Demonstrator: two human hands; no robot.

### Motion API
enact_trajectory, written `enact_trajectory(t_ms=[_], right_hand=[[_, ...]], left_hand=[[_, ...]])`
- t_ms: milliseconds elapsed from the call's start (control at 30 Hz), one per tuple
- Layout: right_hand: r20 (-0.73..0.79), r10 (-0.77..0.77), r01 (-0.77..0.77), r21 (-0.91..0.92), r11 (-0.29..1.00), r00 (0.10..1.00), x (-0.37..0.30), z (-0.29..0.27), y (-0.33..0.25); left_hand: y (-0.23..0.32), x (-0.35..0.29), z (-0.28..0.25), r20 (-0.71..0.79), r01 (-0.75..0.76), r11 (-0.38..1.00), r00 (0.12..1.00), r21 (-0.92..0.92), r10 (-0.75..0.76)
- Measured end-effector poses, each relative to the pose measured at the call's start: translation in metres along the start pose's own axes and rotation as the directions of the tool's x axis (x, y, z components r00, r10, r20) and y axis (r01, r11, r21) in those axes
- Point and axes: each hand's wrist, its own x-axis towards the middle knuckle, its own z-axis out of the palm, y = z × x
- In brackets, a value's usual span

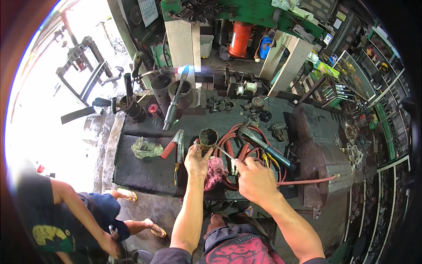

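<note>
My left hand [196, 162] is closed around a dark, rusty metal cylinder [209, 137] with its opening facing up. From the right, a thin metal shaft [227, 154] reaches to the cylinder's side, with my right hand [258, 181] closed on its other end. That tool looks like a screwdriver, though my fingers hide its handle. Below the cylinder lies a pink rag [215, 172]. A hammer [269, 148] with a dark blue handle rests on coiled red hose [305, 181] just beyond my right hand. Left of my left hand is a red-handled clamp [169, 148].
Crumpled plastic [146, 148] lies on the dark workbench [136, 169]. Metal pots [161, 83] and tools stand at its back left, beside a bluish glare. A large metal block [312, 158] occupies the right. Another person [83, 215] is at the lower left.
</note>
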Motion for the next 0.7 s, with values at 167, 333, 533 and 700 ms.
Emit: enact_trajectory(t_ms=[167,333,533,700], right_hand=[[-0.102,0.058,-0.041,0.161,0.986,0.993,0.007,-0.002,0.017],[-0.036,-0.059,0.062,0.091,0.994,0.998,0.03,0.003,0.034],[-0.077,0.051,-0.029,0.262,0.965,0.996,0.018,-0.024,0.071],[0.287,0.154,-0.325,0.815,0.479,0.946,0.034,-0.019,0.087]], left_hand=[[-0.002,0.0,-0.001,-0.031,-0.007,1.0,0.999,0.01,0.008],[-0.001,-0.006,0.005,-0.031,-0.028,1.0,0.999,0.009,0.028],[-0.001,-0.006,0.002,-0.032,-0.012,1.0,0.999,-0.002,0.012],[0.003,-0.007,0.003,-0.075,0.03,0.999,0.997,0.031,-0.028]])
